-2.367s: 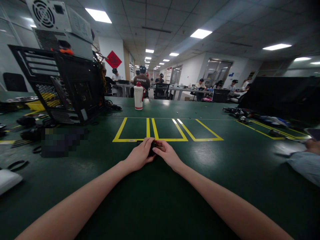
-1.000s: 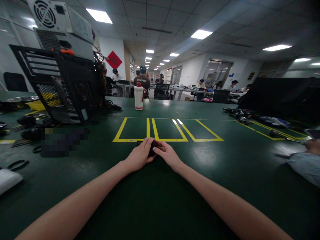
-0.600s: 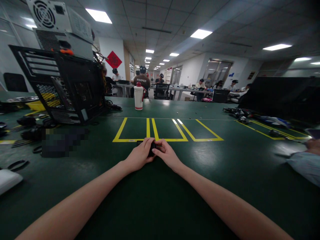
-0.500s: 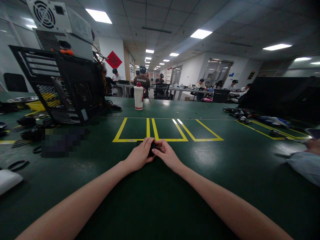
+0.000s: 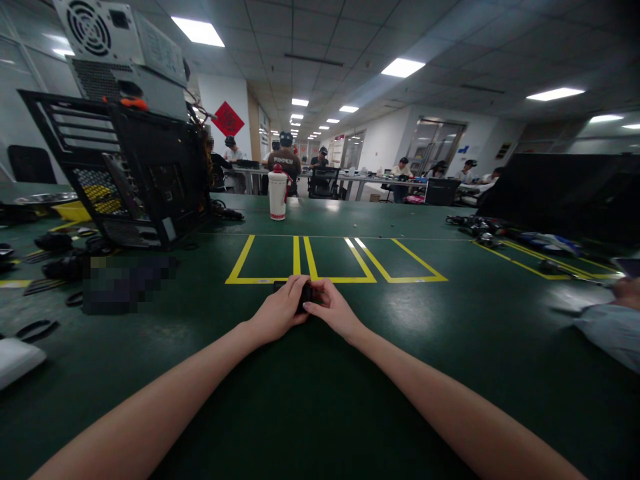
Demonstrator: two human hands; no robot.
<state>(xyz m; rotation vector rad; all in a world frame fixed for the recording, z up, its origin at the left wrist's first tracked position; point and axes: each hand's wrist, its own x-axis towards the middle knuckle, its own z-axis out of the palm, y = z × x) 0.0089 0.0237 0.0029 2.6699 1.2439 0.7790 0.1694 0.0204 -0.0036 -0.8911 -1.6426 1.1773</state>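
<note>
My left hand [image 5: 281,309] is wrapped over a small black box-like object [image 5: 303,297], held low at the green table near the yellow tape. The object's left end shows beyond the knuckles; most of it is hidden under the fingers, and its exact kind cannot be made out. At the object's right end, my right hand [image 5: 336,309] closes thumb and fingertips on it. Whether anything small sits between those right fingertips cannot be told.
Yellow tape frames [image 5: 340,280] mark the green table [image 5: 320,400] ahead. A white cup with a red lid [image 5: 277,195] stands behind them. At left are a black computer case [image 5: 155,173] and stacked power supplies [image 5: 125,47]. Another person's sleeve [image 5: 610,330] is at right.
My right thumb has shifted slightly down and left along the black object's end. The left hand and the object stay in nearly the same place.
</note>
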